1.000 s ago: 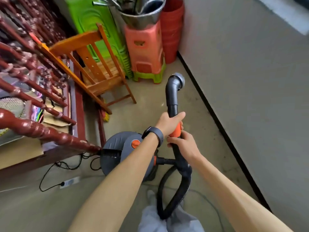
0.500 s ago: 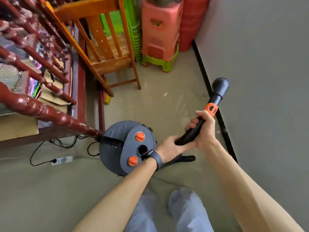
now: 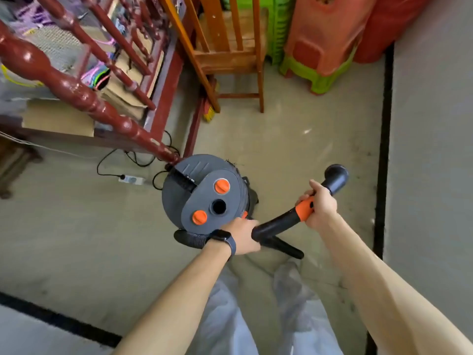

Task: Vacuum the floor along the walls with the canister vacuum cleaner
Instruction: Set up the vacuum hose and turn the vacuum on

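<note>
Head view: I am looking down over both bare forearms at the floor.
Canister vacuum cleaner: it is standing on the floor near the middle, grey and round, showing two orange knobs and a dark round hole on top; it is sitting well apart from the right-hand wall.
Handle tube: this black curved tube with an orange collar is slanting up to the right in the air, its open round mouth pointing toward the floor's right edge.
Left grip: it is curling round the lower end of the handle tube, just in front of the canister; a dark wristband is sitting on that wrist.
Right grip: it is wrapping round the orange collar, the fingers pressed onto the tube.
Hose: a ribbed black length is showing behind the left wrist, touching the canister's near side.
Right edge: a black skirting strip is running along the grey wall.
Far edge: a wooden chair is standing beside stacked plastic stools.
Left side: a dark red railing is slanting down toward the canister, and a white power strip is lying on the floor with black cable looping near it.
</note>
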Demonstrator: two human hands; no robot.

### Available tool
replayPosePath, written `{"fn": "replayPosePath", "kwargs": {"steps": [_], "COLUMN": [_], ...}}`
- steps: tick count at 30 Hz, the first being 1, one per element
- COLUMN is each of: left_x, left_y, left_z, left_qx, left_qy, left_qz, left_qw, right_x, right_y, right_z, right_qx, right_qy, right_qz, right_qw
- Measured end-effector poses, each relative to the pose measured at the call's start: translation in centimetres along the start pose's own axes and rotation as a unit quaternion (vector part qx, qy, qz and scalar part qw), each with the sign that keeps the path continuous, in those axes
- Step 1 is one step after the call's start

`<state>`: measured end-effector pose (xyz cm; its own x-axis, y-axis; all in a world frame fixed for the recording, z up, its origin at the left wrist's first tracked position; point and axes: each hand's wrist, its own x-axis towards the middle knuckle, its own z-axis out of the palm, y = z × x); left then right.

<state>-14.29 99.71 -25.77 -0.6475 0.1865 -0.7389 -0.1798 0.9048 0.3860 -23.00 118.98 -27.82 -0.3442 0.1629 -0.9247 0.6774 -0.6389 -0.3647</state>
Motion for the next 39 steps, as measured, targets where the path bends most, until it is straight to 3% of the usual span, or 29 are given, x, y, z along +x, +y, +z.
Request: {"fn": "replayPosePath", "kwargs": {"steps": [4, 7, 10, 14, 18, 22, 25, 32, 39], "left_x": [0.6, 1.5, 2.8, 4.8, 7.4, 9.5, 10.4, 11.1, 10.9], "left_y": [0.2, -0.4, -2.8, -7.7, -13.2, -18.2, -21.0, -23.1, -25.6], "left_z": [4.1, 5.7, 4.7, 2.3, 0.7, 0.9, 2.0, 1.6, -0.6], "left_qx": [-0.084, -0.116, -0.115, -0.037, 0.039, 0.04, 0.004, -0.147, -0.167], "left_qy": [-0.055, -0.015, 0.082, 0.289, 0.379, 0.345, 0.309, 0.342, 0.355], "left_qz": [-0.041, -0.08, -0.099, -0.109, -0.132, -0.183, -0.174, -0.129, -0.13], "left_qw": [0.994, 0.99, 0.985, 0.95, 0.915, 0.92, 0.935, 0.919, 0.911], "right_x": [1.0, 1.8, 3.5, 6.0, 8.1, 9.1, 10.0, 11.5, 11.1], "right_y": [0.4, 1.3, 2.8, 7.0, 13.0, 17.0, 18.6, 19.9, 20.7], "right_z": [0.2, -0.7, -1.8, -1.1, 1.9, 6.3, 9.8, 13.8, 17.2], "right_qx": [-0.133, -0.223, -0.293, -0.349, -0.364, -0.371, -0.371, -0.403, -0.44], "right_qy": [0.024, 0.024, 0.019, -0.024, -0.069, -0.107, -0.099, -0.05, -0.062], "right_qz": [-0.089, -0.153, -0.175, -0.163, -0.149, -0.179, -0.2, -0.21, -0.213], "right_qw": [0.987, 0.962, 0.94, 0.922, 0.917, 0.905, 0.901, 0.889, 0.87]}}
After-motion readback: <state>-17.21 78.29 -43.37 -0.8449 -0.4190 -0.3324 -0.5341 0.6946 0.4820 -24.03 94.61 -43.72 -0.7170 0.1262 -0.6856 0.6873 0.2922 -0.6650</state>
